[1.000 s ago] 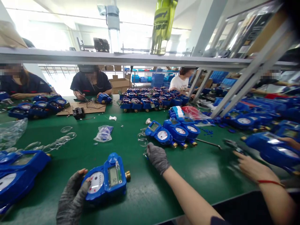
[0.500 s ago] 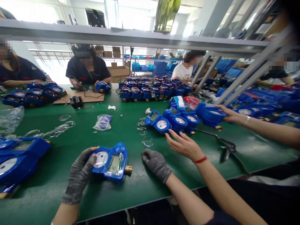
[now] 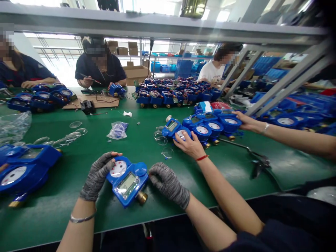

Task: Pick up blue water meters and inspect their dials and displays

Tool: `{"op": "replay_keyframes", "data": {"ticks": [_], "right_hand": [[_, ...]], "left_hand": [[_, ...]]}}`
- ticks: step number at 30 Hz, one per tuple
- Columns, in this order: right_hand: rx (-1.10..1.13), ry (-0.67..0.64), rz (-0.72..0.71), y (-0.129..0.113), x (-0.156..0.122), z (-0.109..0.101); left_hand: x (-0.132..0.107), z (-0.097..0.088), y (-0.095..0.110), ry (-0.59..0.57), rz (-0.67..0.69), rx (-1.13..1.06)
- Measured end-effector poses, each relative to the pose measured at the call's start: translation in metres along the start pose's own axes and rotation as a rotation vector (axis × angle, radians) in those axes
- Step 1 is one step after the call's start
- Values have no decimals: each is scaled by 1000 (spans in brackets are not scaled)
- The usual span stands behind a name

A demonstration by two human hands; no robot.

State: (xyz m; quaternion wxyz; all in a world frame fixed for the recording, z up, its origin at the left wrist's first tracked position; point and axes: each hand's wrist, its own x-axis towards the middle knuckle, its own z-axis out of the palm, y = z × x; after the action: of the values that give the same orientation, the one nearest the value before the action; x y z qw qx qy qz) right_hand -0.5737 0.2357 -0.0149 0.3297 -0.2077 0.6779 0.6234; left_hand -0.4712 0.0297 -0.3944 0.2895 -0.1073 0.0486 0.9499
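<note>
A blue water meter (image 3: 127,181) with a white dial, a small screen and a brass fitting lies tilted on the green table (image 3: 131,147) in front of me. My left hand (image 3: 98,175), in a grey knit glove, grips its dial end with the thumb on top. My right hand (image 3: 166,182), also gloved, has its fingers curled against the meter's other side by the round cap. Whether anything is inside those fingers is hidden.
A co-worker's bare hand (image 3: 189,145) with a red wrist string rests on a row of blue meters (image 3: 202,127); their other hand (image 3: 246,120) holds the row's far end. Clear lenses (image 3: 167,152), a plastic bag (image 3: 118,130), pliers (image 3: 258,164) and more meters (image 3: 23,168) lie around. Other people sit across.
My right hand came back from the clear lenses and closed against the meter. My left hand turned the meter and slid it nearer. The co-worker's hands set another meter into the row.
</note>
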Motion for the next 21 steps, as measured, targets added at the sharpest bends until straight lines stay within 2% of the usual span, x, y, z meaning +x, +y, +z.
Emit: {"op": "replay_keyframes", "data": {"ticks": [5,11,15,18,21], "right_hand": [[88,3,-18,-12,6,-11],[261,-94,-40,-32,16,-33],[391,-104,-41,-43,19,-46],[455,-91,-35,-44,19,-41],[632,-65,-24,-34,20,-29]], "left_hand": [[0,2,2,6,10,1],[0,2,-1,8,2,-19],[1,1,-3,-2,4,-32],[1,2,-2,4,-1,-38],[0,4,-1,27,-7,-38]]}}
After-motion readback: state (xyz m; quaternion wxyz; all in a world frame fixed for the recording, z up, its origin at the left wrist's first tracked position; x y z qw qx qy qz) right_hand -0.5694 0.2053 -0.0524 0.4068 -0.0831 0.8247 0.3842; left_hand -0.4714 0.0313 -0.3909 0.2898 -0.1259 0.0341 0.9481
